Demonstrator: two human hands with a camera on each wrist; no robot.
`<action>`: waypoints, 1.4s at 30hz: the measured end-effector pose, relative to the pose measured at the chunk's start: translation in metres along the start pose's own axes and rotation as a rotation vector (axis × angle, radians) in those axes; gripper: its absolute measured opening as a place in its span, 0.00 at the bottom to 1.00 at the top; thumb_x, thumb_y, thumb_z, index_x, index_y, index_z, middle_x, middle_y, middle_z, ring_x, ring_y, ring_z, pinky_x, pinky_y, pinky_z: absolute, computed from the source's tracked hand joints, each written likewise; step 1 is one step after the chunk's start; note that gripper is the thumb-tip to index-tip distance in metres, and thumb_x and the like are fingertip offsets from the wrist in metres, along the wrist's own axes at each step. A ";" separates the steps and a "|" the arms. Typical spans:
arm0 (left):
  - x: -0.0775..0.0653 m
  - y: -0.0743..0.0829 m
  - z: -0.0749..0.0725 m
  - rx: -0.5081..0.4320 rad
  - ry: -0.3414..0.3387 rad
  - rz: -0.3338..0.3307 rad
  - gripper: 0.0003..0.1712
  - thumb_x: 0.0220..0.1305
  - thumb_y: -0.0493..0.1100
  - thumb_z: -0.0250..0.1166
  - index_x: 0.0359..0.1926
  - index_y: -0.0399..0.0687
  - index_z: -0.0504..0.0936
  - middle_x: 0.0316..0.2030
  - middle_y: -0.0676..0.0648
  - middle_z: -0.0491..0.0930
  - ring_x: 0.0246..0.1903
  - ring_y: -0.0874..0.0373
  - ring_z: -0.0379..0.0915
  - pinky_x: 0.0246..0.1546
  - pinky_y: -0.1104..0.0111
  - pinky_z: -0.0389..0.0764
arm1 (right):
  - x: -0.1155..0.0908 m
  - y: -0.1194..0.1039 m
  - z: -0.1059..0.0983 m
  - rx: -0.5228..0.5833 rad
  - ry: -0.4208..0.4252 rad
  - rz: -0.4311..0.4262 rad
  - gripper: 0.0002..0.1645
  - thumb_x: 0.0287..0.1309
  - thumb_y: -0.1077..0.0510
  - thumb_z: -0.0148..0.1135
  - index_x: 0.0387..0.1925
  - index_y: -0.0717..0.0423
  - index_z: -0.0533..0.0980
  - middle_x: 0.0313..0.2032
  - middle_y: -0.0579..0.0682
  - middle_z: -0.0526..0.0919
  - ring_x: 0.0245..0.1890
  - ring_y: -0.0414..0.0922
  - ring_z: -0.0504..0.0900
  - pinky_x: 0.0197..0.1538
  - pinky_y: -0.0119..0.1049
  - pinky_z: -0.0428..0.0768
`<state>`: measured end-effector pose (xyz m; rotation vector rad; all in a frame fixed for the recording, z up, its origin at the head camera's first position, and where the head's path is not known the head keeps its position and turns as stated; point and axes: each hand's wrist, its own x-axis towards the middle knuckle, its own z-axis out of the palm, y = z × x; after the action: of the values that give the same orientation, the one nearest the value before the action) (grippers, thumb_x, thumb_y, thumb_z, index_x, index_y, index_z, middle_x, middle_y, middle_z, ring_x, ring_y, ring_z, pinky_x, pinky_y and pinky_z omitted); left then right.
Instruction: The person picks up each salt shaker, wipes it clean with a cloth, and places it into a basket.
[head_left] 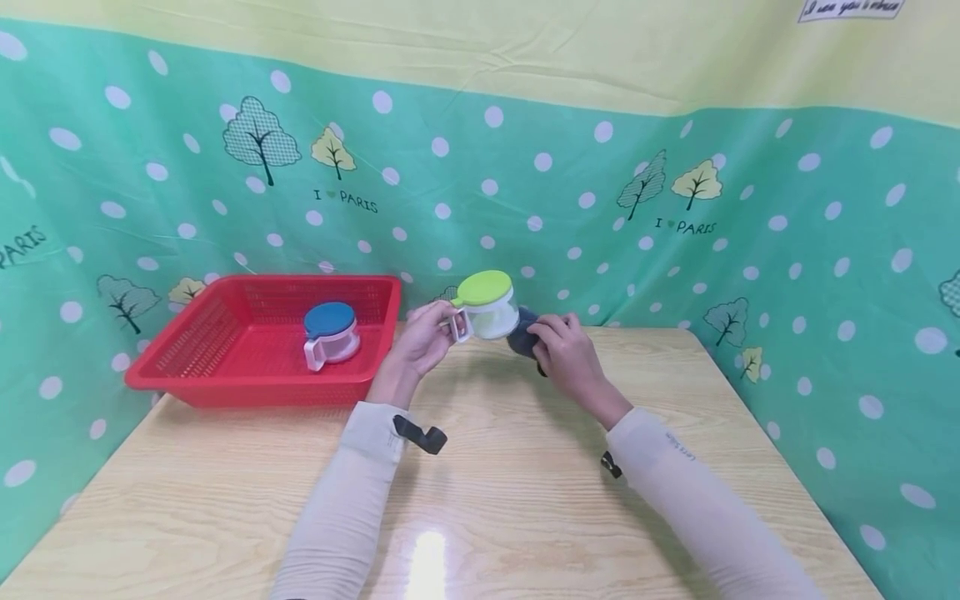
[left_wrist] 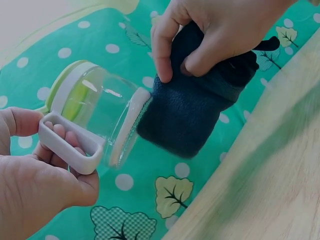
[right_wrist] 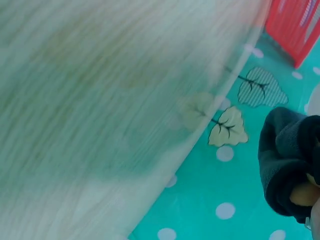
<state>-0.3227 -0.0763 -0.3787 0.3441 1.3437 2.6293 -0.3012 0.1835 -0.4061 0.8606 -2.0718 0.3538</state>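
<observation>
My left hand [head_left: 422, 340] grips the white handle of a clear seasoning jar [head_left: 492, 319] with a lime-green lid, fingers curled through the handle. In the left wrist view the jar [left_wrist: 102, 107] is tilted, its base facing the cloth. My right hand [head_left: 572, 357] pinches a folded dark navy cloth [left_wrist: 182, 107] between thumb and fingers. The cloth's edge meets the white base of the jar. Both things are held up above the table. Only part of the cloth [right_wrist: 280, 165] shows in the right wrist view, at its right edge.
A red plastic basket [head_left: 262, 383] stands on the left of the wooden table [head_left: 510, 483]. Inside it is a similar jar [head_left: 330, 333] with a blue lid and white handle. A green dotted curtain [head_left: 540, 200] hangs behind and along the sides.
</observation>
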 end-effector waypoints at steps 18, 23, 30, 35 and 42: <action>-0.001 -0.004 -0.003 0.106 -0.045 -0.076 0.17 0.67 0.27 0.49 0.22 0.41 0.74 0.29 0.45 0.72 0.33 0.53 0.67 0.41 0.68 0.71 | 0.008 0.013 -0.009 0.045 0.087 0.026 0.11 0.51 0.72 0.69 0.39 0.65 0.84 0.42 0.61 0.86 0.41 0.60 0.79 0.42 0.50 0.78; -0.001 -0.005 -0.004 0.119 -0.039 -0.085 0.17 0.67 0.27 0.48 0.22 0.41 0.75 0.27 0.45 0.72 0.33 0.53 0.67 0.40 0.67 0.71 | 0.014 0.013 -0.013 0.054 0.114 -0.001 0.11 0.51 0.74 0.68 0.39 0.66 0.84 0.42 0.61 0.86 0.40 0.61 0.79 0.42 0.50 0.78; 0.000 -0.007 -0.007 0.137 -0.053 -0.089 0.17 0.67 0.27 0.48 0.23 0.41 0.74 0.28 0.45 0.71 0.33 0.52 0.67 0.40 0.67 0.70 | 0.022 0.012 -0.017 0.060 0.108 -0.027 0.11 0.54 0.74 0.66 0.40 0.66 0.83 0.42 0.61 0.85 0.40 0.60 0.79 0.43 0.50 0.75; 0.000 -0.008 -0.008 0.167 -0.076 -0.088 0.16 0.67 0.26 0.47 0.23 0.40 0.73 0.28 0.44 0.70 0.34 0.52 0.65 0.40 0.67 0.69 | 0.028 0.010 -0.022 0.053 0.110 -0.045 0.12 0.52 0.74 0.68 0.40 0.65 0.84 0.42 0.61 0.85 0.40 0.61 0.78 0.42 0.50 0.76; 0.000 -0.010 -0.009 0.196 -0.087 -0.082 0.16 0.66 0.26 0.48 0.24 0.41 0.73 0.27 0.45 0.70 0.32 0.51 0.65 0.40 0.66 0.68 | 0.034 0.009 -0.030 0.027 0.088 -0.074 0.14 0.49 0.74 0.72 0.40 0.66 0.84 0.43 0.62 0.85 0.40 0.62 0.79 0.43 0.51 0.77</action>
<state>-0.3251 -0.0771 -0.3922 0.4157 1.5549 2.3942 -0.3037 0.1905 -0.3601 0.9185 -1.9526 0.3738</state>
